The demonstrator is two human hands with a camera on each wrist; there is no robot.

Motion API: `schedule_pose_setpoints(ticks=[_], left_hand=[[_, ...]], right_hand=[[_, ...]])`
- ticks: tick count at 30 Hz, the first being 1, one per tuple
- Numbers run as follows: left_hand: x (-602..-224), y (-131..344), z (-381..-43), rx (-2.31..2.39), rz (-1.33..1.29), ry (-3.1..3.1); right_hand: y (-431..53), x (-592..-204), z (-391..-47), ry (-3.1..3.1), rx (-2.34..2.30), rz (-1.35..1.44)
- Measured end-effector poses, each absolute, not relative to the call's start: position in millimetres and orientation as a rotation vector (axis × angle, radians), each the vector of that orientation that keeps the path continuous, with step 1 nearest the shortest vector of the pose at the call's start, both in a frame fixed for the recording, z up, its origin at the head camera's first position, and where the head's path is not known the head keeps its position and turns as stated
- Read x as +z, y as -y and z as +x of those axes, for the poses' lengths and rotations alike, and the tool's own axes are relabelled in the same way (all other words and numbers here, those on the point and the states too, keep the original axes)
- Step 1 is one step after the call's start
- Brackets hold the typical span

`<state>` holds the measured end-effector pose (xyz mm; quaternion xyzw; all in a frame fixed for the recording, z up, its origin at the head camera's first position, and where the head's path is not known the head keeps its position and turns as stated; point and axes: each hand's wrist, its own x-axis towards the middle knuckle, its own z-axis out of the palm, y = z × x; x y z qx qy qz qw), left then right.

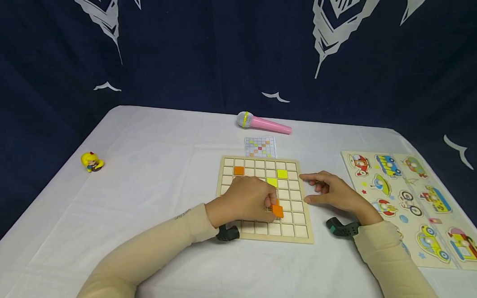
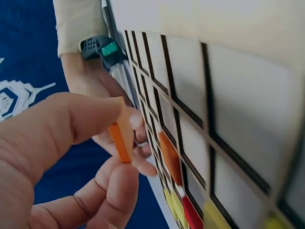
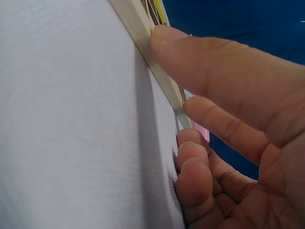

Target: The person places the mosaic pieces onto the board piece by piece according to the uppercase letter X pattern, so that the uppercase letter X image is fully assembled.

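Note:
A wooden grid board (image 1: 305, 231) lies on the table, with yellow tiles (image 1: 282, 174) and an orange tile (image 1: 239, 170) set in its squares. Over its lower middle, my left hand (image 1: 249, 199) pinches an orange square tile (image 1: 277, 211) between thumb and fingers. The left wrist view shows this tile (image 2: 123, 138) held on edge, apart from the grid. Beyond it sit another orange tile (image 2: 170, 157) and a red tile (image 2: 191, 212), which my left hand hides in the head view. My right hand (image 1: 335, 194) touches the board's right edge with thumb and index fingertips, its other fingers curled.
A small pattern card (image 1: 260, 146) lies just behind the board, and a pink toy microphone (image 1: 270, 125) behind that. On the right is a vehicle picture puzzle (image 1: 394, 184), partly under my right forearm. A yellow-haired figurine (image 1: 91, 162) stands at the far left.

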<state>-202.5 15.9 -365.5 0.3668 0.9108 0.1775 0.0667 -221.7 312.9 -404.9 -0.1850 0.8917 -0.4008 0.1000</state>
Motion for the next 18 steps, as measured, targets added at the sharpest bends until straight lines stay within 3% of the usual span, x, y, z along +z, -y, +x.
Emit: schedule_pose_setpoints(ticks=[18], left_hand=[[-370, -46, -200, 0.351, 1.069, -2.721]], right_hand=[[-313, -404, -221, -2.629, -1.189, -0.549]])
